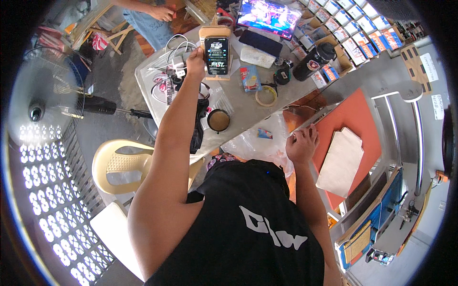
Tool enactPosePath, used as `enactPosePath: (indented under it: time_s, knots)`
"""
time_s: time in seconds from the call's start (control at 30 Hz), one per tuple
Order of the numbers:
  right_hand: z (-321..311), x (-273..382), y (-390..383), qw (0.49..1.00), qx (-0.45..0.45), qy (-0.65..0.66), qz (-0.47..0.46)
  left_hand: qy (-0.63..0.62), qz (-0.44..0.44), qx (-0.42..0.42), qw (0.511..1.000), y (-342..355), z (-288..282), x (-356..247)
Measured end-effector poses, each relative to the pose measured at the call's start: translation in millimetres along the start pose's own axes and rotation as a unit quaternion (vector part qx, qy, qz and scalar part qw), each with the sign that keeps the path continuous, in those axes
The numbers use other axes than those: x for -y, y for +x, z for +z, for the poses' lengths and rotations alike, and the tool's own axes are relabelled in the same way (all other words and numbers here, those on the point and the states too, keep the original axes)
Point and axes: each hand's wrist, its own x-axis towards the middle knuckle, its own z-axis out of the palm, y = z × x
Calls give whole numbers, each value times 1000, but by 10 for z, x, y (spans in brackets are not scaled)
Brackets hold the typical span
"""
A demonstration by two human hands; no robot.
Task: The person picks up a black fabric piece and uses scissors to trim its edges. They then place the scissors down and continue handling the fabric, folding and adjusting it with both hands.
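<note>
My left hand (194, 64) reaches forward over the table and is closed on the left edge of a smartphone (217, 57) with a lit screen. Behind the phone is a wooden phone stand (214, 32); whether the phone rests on it I cannot tell. My right hand (302, 143) is by the left edge of an orange-red board (336, 119), its fingers loosely bent and apart, with nothing visible in them. On that board lies a beige sheet of card (339, 162). A dark cup of brown drink (219, 120) stands near the table's front edge.
The grey table (248, 112) also holds cables (176, 47), a tape roll (265, 96), a blue packet (250, 78), a black tumbler (315, 62) and a lit screen (268, 18). A cream plastic chair (119, 164) and fan (43, 105) are left. Another person's hand (162, 13) shows at top.
</note>
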Motion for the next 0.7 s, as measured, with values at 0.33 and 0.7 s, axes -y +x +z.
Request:
enactPosePath:
  time_s: [0.33,0.7]
  knots:
    - [2,-10,3,1000,14,13,6,13,12,-26,1000,346,63,397]
    - [431,571,915,942,194,250,-114,131,-47,45,989,228,-281,203]
